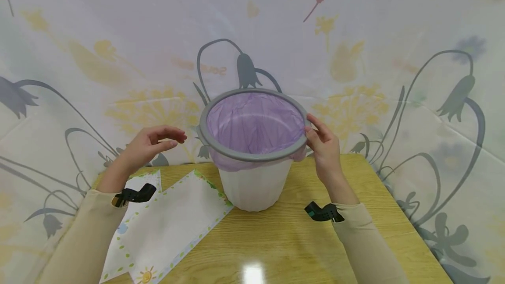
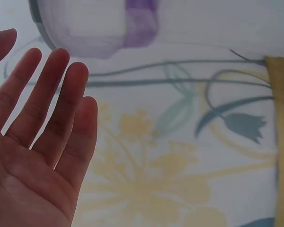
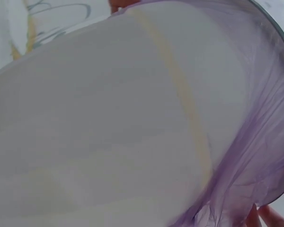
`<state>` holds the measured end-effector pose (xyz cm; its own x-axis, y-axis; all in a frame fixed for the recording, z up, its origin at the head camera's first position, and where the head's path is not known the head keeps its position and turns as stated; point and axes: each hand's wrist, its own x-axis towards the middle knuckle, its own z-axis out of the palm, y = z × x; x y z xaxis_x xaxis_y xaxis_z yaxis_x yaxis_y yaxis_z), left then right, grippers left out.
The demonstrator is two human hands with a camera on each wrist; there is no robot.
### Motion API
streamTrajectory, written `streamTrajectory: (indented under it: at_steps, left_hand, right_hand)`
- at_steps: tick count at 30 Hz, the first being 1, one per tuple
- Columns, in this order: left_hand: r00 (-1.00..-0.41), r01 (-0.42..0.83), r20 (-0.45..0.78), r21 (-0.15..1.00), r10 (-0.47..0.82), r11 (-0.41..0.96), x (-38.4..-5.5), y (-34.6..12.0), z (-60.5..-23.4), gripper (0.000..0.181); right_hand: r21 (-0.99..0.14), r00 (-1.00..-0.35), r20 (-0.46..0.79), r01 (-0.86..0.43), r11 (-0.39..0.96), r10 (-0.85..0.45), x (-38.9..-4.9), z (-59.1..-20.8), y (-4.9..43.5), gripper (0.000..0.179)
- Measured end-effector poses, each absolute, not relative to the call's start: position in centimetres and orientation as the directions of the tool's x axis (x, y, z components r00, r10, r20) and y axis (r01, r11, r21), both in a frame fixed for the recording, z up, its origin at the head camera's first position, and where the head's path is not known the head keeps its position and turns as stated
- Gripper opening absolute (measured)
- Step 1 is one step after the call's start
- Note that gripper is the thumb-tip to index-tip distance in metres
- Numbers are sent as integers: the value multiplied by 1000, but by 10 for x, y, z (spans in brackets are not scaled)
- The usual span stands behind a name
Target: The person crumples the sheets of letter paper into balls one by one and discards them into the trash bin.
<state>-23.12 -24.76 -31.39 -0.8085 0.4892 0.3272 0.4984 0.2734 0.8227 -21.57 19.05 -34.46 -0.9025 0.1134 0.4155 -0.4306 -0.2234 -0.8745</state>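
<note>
A white trash can (image 1: 254,187) with a grey rim ring (image 1: 252,157) stands upright on the table, lined with a purple trash bag (image 1: 256,122). The bag's edge hangs out below the ring. My right hand (image 1: 326,148) holds the rim at its right side, thumb and fingertips at the ring. In the right wrist view the bag (image 3: 255,156) bunches beside those fingertips. My left hand (image 1: 151,143) hovers left of the can, apart from it, fingers loosely extended. The left wrist view shows that hand (image 2: 42,137) with its palm bare and fingers spread.
Two white paper sheets with leafy printed borders (image 1: 173,222) overlap on the wooden table (image 1: 276,249), left of the can and under the left forearm. A flower-printed curtain (image 1: 355,25) hangs close behind the table. Black wrist cameras (image 1: 323,212) sit on both wrists.
</note>
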Motion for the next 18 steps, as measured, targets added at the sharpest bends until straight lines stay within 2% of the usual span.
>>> streamTrajectory:
  at_steps: [6,13,18]
  left_hand:
    - [-841,434,273,856,466,281,-222,-267,-352,29]
    - [-882,368,218,872,417,323,-203,-280,-395,28]
    - [-923,288,145,876,357,387,-187,-283,-419,28]
  right_hand:
    - [-859,-888,440,-459,-228,132,-212,-350,195,41]
    - [-880,-889,424,-450,-154,175,-202,-371,198,28]
    - [-917,-898,399,-395,58,187,-188,-400,192,22]
